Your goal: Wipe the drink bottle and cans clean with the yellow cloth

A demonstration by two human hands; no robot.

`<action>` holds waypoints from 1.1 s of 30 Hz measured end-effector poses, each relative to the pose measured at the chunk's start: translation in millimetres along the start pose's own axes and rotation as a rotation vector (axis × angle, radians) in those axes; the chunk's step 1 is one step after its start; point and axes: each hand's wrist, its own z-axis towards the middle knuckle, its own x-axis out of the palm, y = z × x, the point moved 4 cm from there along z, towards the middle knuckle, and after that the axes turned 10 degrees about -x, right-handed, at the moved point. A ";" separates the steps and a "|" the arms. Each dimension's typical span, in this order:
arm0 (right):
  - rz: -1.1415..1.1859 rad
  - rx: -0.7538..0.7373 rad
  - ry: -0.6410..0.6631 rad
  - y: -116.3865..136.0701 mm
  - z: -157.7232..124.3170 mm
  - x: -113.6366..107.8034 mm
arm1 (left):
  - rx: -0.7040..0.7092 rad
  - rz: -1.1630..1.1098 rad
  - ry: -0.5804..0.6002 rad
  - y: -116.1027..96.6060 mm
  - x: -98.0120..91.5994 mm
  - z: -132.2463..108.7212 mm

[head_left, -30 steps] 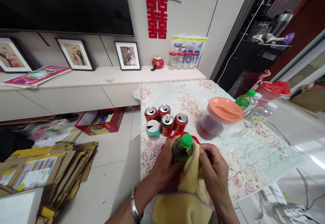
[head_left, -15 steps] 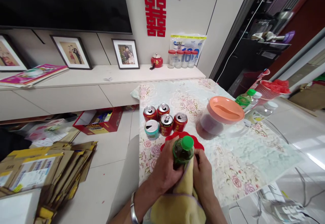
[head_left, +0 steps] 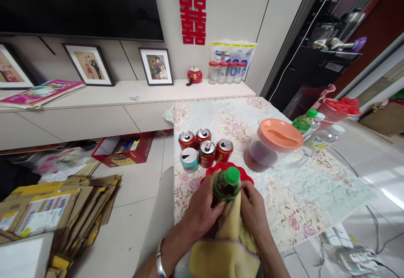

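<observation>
1. Four red cans and a teal can stand upright in a group by the left edge of the bench, just beyond the red tray.
2. A lidded pitcher stands to their right; more bottles stand near the bench's right edge.
3. The green-capped bottle is over the tray, in from the bench's left edge; whether they touch is hidden.
4. Left hand: fingers curled closely around the bottle's left side.
5. Right hand: fingers bent in, holding the yellow cloth at the bottle's right side; some fingertips are hidden.
6. The red cans bear yellow characters, too small to read surely. The wall's red paper cutting repeats 囍. Glass jars partly cover a bag's large blue figures.
</observation>
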 end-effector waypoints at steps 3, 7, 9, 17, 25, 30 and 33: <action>0.106 -0.080 -0.079 30.7 -8.9 -10.9 | -0.042 -0.022 -0.005 -5.1 0.1 1.9; 0.119 -0.279 -0.138 61.6 -15.8 -14.9 | -0.056 -0.044 -0.041 -10.4 -1.8 4.5; 0.093 -0.394 -0.181 67.1 -16.0 -12.6 | -0.048 -0.068 -0.063 -11.4 -2.4 4.8; 0.124 -0.417 -0.165 38.5 -13.4 -3.8 | -0.085 -0.170 -0.081 -10.8 3.3 7.9; -0.032 -0.237 0.034 4.7 -15.8 -2.3 | -0.004 -0.101 0.115 -0.7 2.0 12.9; -0.175 -0.177 0.102 -22.7 -15.2 5.6 | -0.036 -0.090 0.150 -1.4 -3.0 9.0; -0.215 -0.162 0.121 -31.0 -12.1 7.5 | -0.114 -0.041 0.117 -3.8 -5.5 6.2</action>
